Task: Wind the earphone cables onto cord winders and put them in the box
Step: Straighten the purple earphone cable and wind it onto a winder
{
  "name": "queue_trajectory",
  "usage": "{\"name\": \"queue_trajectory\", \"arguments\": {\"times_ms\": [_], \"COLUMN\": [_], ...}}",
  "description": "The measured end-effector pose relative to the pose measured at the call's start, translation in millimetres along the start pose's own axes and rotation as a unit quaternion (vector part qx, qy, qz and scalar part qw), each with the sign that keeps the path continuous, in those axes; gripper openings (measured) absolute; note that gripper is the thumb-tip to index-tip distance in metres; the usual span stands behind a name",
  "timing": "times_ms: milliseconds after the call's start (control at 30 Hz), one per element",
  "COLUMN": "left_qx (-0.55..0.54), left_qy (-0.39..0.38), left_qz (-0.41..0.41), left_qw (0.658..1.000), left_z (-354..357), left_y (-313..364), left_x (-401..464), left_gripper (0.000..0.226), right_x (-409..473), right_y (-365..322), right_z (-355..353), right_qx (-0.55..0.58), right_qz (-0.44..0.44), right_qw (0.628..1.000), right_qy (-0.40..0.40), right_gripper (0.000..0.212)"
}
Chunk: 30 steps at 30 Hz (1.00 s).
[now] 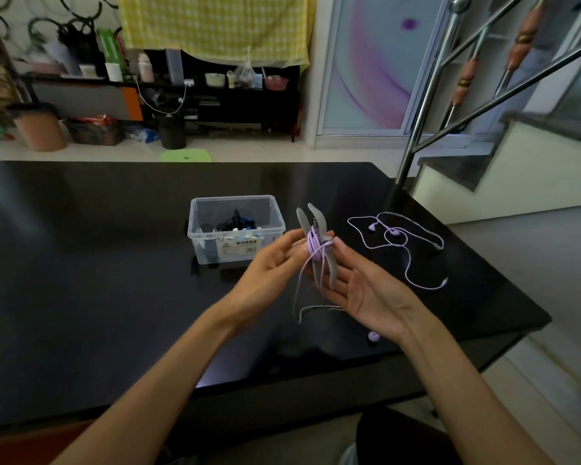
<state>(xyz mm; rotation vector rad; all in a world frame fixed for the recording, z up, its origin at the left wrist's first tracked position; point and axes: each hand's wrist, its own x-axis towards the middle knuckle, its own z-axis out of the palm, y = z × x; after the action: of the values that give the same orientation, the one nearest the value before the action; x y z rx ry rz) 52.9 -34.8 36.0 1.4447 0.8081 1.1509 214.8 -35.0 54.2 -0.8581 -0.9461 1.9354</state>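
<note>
A grey X-shaped cord winder (317, 226) is held upright above the black table (98, 246). Purple earphone cable (313, 247) is wrapped around its middle. My right hand (359, 286) pinches the winder with thumb and fingers from the right. My left hand (275, 263) pinches the wound cable from the left. Loose cable ends hang below my hands, and a purple earbud (372, 337) dangles near my right wrist. A second purple earphone (403, 243) lies unwound on the table to the right. The clear plastic box (237, 203) stands behind my left hand, holding several wound earphones.
The table's right edge runs close to the loose earphone, with a metal stair railing (426, 105) beyond it. A green stool (186, 156) stands past the far table edge. Shelves with clutter line the back wall.
</note>
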Motion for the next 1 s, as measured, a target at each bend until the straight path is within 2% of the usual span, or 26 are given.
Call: {"name": "queue_trajectory", "arguments": {"times_ms": [267,400,533,800,933,1000], "left_qx": [-0.001,0.004,-0.017,-0.012,0.033,0.048], "left_qy": [0.030,0.030,0.043,0.102,0.138,0.160], "left_qz": [0.007,0.008,0.009,0.016,0.014,0.008], "left_qw": [1.000,1.000,0.999,0.995,0.990,0.986], "left_z": [-6.3,-5.0,-2.8,1.4,-7.5,-13.3], "left_y": [-4.7,-3.7,0.4,-1.7,-6.6,-9.3], "left_x": [-1.9,-2.1,0.1,6.5,8.7,10.0], "left_gripper": [0.034,0.029,0.029,0.031,0.028,0.026], "right_x": [1.6,2.7,2.1,-0.2,1.0,0.9], "right_y": [0.0,1.0,-1.6,-4.8,-2.3,1.4], "right_z": [4.9,5.0,7.8,5.5,7.5,9.7], "right_qx": [0.043,0.067,0.077,-0.009,-0.063,-0.122], "right_qz": [0.021,0.035,0.017,-0.018,0.065,0.120], "right_qw": [0.999,0.997,0.997,1.000,0.996,0.985], "right_qy": [0.019,0.022,0.014,0.016,-0.001,-0.005], "right_gripper": [0.020,0.019,0.022,0.042,0.058,0.058]}}
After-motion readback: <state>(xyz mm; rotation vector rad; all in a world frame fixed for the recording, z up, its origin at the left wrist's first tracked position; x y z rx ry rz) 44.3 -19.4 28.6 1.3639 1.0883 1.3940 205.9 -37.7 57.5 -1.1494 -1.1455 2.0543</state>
